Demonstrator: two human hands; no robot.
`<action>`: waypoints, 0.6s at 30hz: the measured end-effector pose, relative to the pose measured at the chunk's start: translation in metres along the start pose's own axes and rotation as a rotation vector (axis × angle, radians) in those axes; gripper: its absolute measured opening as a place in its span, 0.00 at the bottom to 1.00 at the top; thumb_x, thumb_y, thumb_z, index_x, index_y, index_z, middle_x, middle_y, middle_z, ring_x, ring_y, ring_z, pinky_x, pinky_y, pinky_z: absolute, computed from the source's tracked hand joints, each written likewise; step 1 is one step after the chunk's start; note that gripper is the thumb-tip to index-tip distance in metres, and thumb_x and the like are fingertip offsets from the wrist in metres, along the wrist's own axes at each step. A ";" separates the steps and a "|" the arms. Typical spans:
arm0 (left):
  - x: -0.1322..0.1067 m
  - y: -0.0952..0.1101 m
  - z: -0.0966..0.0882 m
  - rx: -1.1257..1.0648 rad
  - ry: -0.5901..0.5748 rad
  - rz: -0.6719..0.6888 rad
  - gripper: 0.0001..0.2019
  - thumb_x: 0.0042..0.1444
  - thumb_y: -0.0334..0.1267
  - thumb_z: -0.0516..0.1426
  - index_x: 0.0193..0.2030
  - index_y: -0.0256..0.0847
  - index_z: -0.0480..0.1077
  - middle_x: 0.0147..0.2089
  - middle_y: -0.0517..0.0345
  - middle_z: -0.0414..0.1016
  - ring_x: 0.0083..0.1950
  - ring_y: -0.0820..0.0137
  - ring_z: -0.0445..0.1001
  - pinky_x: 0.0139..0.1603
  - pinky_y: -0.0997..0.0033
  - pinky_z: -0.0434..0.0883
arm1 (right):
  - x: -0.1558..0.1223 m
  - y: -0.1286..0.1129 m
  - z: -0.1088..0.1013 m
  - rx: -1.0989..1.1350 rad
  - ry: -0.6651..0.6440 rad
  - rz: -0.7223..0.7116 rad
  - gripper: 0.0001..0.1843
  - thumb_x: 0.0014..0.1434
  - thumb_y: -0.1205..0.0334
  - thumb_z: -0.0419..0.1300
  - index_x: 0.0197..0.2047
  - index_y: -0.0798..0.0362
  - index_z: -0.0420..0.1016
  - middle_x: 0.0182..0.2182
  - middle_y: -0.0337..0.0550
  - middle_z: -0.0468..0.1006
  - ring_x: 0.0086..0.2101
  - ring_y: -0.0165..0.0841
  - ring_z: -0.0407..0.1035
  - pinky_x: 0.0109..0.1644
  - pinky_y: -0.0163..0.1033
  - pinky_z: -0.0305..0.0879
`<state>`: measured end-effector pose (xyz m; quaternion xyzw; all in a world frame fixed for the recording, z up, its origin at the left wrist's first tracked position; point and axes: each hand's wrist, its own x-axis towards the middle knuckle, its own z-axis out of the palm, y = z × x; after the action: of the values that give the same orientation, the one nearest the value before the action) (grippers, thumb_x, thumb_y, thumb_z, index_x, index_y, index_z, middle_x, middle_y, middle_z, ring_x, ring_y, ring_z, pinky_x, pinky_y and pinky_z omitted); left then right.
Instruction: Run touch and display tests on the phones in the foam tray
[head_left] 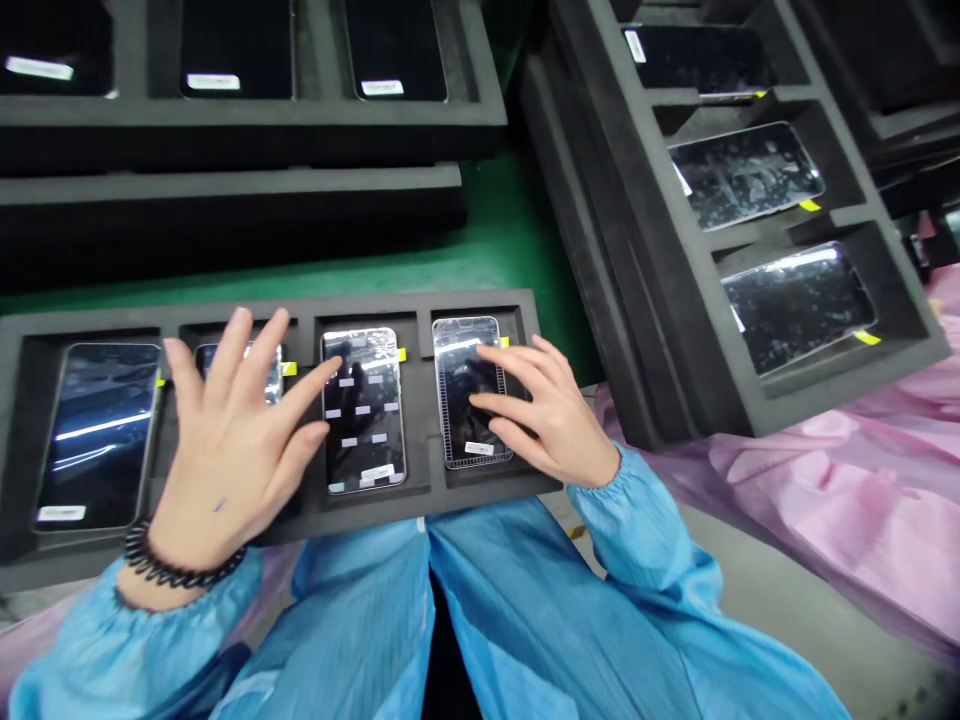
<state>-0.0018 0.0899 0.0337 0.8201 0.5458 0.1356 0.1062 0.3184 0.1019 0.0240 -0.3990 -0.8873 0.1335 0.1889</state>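
Phones (364,410) sit in a black foam tray (270,308) at twelve o'clock; left hand (229,460) spreads fingers wide over the second phone (274,375), right hand (544,420) rests fingers, gripping nothing, on the fourth phone (454,350).

This is an electronics factory floor: foam trays (262,310) of phones (100,435) sit on a green tabletop (517,220), beside pink plastic sheeting (840,480), and the worker wears a blue anti-static smock (352,610).

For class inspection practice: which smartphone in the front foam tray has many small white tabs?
The third smartphone from the left, beside the left hand; the first and fourth show one white label each, and the second is mostly hidden.
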 end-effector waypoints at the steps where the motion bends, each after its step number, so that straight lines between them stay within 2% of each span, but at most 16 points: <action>1: 0.002 -0.007 -0.003 0.004 -0.002 -0.021 0.24 0.70 0.47 0.43 0.70 0.60 0.61 0.81 0.77 0.28 0.80 0.44 0.37 0.78 0.34 0.28 | 0.012 -0.001 0.001 -0.014 -0.018 0.024 0.18 0.72 0.56 0.51 0.51 0.49 0.81 0.67 0.51 0.69 0.64 0.44 0.62 0.73 0.61 0.51; 4: 0.009 -0.021 -0.007 0.040 -0.033 -0.011 0.22 0.70 0.46 0.44 0.67 0.54 0.66 0.81 0.72 0.28 0.80 0.45 0.38 0.78 0.33 0.29 | 0.050 -0.006 0.006 -0.054 -0.087 0.032 0.20 0.74 0.54 0.49 0.55 0.50 0.80 0.69 0.52 0.64 0.66 0.45 0.59 0.74 0.63 0.48; 6: 0.015 -0.026 -0.004 0.061 -0.074 0.016 0.23 0.70 0.47 0.45 0.68 0.51 0.64 0.81 0.65 0.30 0.80 0.46 0.39 0.78 0.31 0.31 | 0.071 -0.012 0.012 -0.083 -0.131 0.001 0.21 0.74 0.53 0.48 0.56 0.50 0.79 0.71 0.52 0.62 0.67 0.46 0.58 0.74 0.65 0.47; 9: 0.023 -0.027 0.007 0.075 -0.066 0.072 0.24 0.70 0.48 0.45 0.70 0.49 0.62 0.81 0.55 0.36 0.80 0.48 0.40 0.77 0.30 0.33 | 0.092 -0.018 0.020 -0.118 -0.161 -0.038 0.21 0.74 0.53 0.49 0.56 0.50 0.78 0.71 0.54 0.60 0.67 0.47 0.59 0.74 0.68 0.46; 13: 0.030 -0.027 0.017 0.113 -0.079 0.150 0.26 0.71 0.49 0.44 0.70 0.46 0.64 0.79 0.42 0.43 0.80 0.48 0.41 0.75 0.27 0.37 | 0.101 -0.019 0.027 -0.158 -0.153 -0.074 0.20 0.73 0.55 0.50 0.57 0.52 0.78 0.71 0.56 0.61 0.66 0.48 0.60 0.73 0.70 0.47; 15: 0.027 -0.028 0.015 0.119 -0.072 0.162 0.26 0.71 0.50 0.44 0.69 0.45 0.64 0.79 0.40 0.43 0.80 0.48 0.41 0.75 0.26 0.37 | 0.099 -0.019 0.027 -0.171 -0.152 -0.090 0.19 0.73 0.55 0.50 0.56 0.52 0.78 0.70 0.57 0.62 0.66 0.49 0.60 0.73 0.71 0.47; 18: 0.015 -0.029 0.009 0.117 -0.016 0.185 0.25 0.69 0.50 0.47 0.69 0.46 0.65 0.80 0.43 0.41 0.81 0.47 0.38 0.75 0.27 0.34 | 0.093 -0.022 0.025 -0.160 -0.155 -0.152 0.19 0.73 0.55 0.50 0.57 0.50 0.77 0.71 0.55 0.61 0.66 0.47 0.60 0.73 0.69 0.47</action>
<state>-0.0186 0.1151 0.0176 0.8727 0.4740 0.1060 0.0495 0.2358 0.1558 0.0310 -0.3329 -0.9347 0.0781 0.0969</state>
